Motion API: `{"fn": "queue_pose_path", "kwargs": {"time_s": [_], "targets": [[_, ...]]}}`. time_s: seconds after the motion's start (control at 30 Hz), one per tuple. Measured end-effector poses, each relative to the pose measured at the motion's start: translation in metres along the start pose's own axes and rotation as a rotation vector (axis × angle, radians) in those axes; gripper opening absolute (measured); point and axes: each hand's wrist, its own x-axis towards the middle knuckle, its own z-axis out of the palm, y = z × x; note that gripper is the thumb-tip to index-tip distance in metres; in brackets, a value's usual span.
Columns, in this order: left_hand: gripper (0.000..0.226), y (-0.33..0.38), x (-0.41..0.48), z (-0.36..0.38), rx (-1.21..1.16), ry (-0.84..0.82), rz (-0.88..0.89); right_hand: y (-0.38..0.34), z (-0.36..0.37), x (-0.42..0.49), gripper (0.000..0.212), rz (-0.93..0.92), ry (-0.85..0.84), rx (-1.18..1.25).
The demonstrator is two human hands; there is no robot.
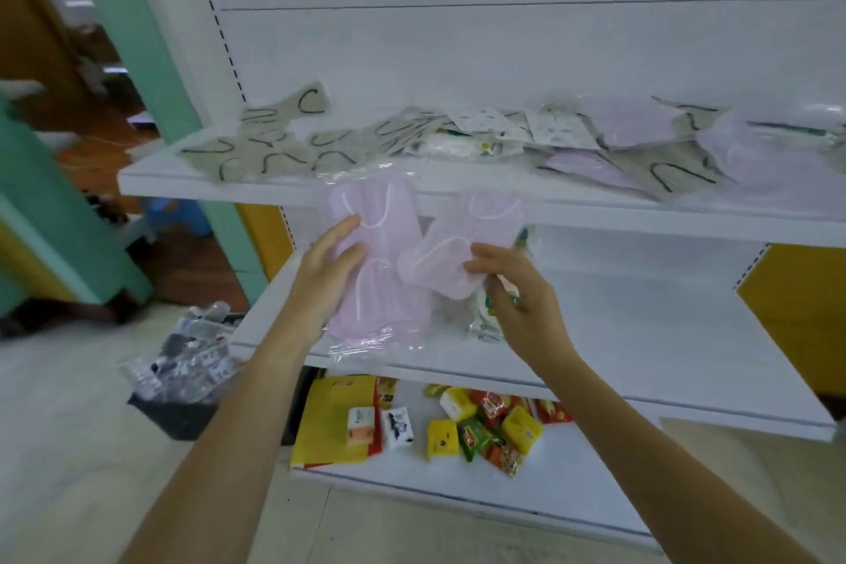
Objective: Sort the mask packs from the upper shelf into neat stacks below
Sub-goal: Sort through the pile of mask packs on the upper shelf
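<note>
left hand fingers straight against large pink pack | right hand pinches small pink pack

My left hand: bare, slender fingers, smooth skin. My right hand: bare, same build, thumb and knuckles visible. My left forearm: bare, long, smooth. My right forearm: bare, matching. Fine detail blurred.
</note>
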Motion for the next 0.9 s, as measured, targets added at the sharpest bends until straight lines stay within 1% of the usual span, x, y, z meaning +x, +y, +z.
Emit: {"fn": "queue_pose_path", "kwargs": {"time_s": [0.07,0.13,0.2,0.23,0.3,0.33,0.37,0.43,0.47,0.5,0.53,0.57,0.63,0.67,0.73,0.77,0.83,0.9], "targets": [[0.035,0.001,-0.011,0.002,-0.089,-0.048,-0.077,-0.009,0.008,-0.012,0.025,0.01,-0.153,0.091],[0.03,-0.002,-0.018,0.001,-0.224,-0.092,-0.138,-0.013,0.017,-0.019,0.026,-0.008,-0.253,0.103],[0.03,-0.015,-0.019,-0.003,-0.175,-0.136,-0.115,-0.014,0.025,-0.023,0.025,0.002,-0.321,0.094],[0.039,-0.026,-0.018,-0.008,-0.1,-0.158,-0.11,-0.013,0.029,-0.025,0.027,0.036,-0.357,0.084],[0.07,-0.046,-0.019,-0.019,0.008,-0.184,-0.145,-0.013,0.039,-0.032,0.03,0.128,-0.408,0.102],[0.078,-0.056,-0.021,-0.025,0.025,-0.195,-0.176,-0.013,0.045,-0.037,0.029,0.19,-0.401,0.147],[0.078,-0.064,-0.024,-0.029,0.034,-0.199,-0.193,-0.014,0.051,-0.041,0.029,0.27,-0.367,0.192],[0.067,-0.079,-0.028,-0.038,0.01,-0.183,-0.217,-0.013,0.065,-0.049,0.035,0.484,-0.274,0.242],[0.066,-0.086,-0.028,-0.042,-0.015,-0.174,-0.225,-0.015,0.074,-0.054,0.044,0.611,-0.265,0.27],[0.069,-0.09,-0.027,-0.045,-0.042,-0.177,-0.23,-0.014,0.086,-0.059,0.054,0.737,-0.283,0.311],[0.078,-0.094,-0.026,-0.046,-0.074,-0.191,-0.233,-0.012,0.1,-0.064,0.061,0.839,-0.298,0.357],[0.084,-0.1,-0.026,-0.046,-0.11,-0.199,-0.243,-0.01,0.114,-0.069,0.065,0.909,-0.292,0.392],[0.087,-0.112,-0.025,-0.042,-0.161,-0.198,-0.293,-0.002,0.143,-0.081,0.063,0.946,-0.216,0.408],[0.083,-0.121,-0.023,-0.039,-0.152,-0.212,-0.313,0.003,0.155,-0.086,0.054,0.947,-0.166,0.404],[0.069,-0.14,-0.017,-0.033,-0.113,-0.271,-0.348,0.006,0.171,-0.091,0.035,0.964,-0.071,0.408],[0.063,-0.148,-0.014,-0.032,-0.092,-0.312,-0.371,0.008,0.175,-0.093,0.03,0.989,-0.031,0.404],[0.061,-0.162,-0.008,-0.029,-0.054,-0.425,-0.443,0.014,0.176,-0.097,0.034,1.033,0.027,0.367],[0.06,-0.175,0.001,-0.027,0.005,-0.547,-0.502,0.028,0.178,-0.098,0.047,1.046,0.034,0.252]]}}
